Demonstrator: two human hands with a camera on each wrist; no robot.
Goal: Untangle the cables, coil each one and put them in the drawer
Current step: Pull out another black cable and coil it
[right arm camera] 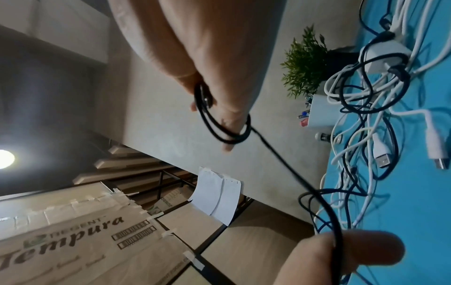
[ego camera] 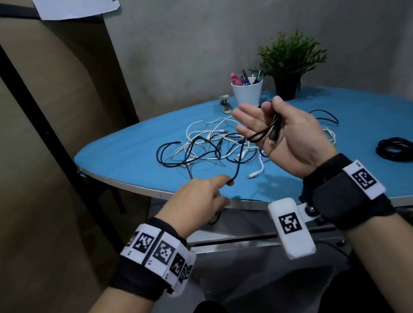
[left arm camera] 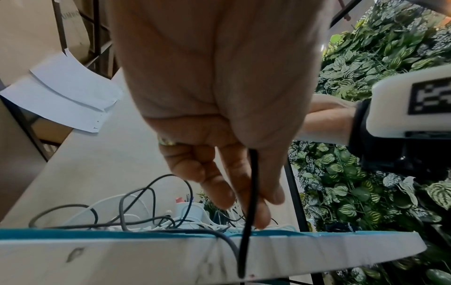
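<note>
A tangle of white and black cables lies on the blue table. My right hand is raised palm-up above the tangle. A black cable loops around its straight fingers, and the thumb presses the loops and a plug end against the palm. The same cable runs down to my left hand, which pinches it near the table's front edge. The left wrist view has the black cable passing between thumb and fingers of the left hand. The right wrist view shows the loops around the right hand's fingers.
A coiled black cable lies apart at the table's right. A white pen cup, a potted plant and a small stapler stand at the back. A white charger block sits in the tangle. A grey unit stands under the table.
</note>
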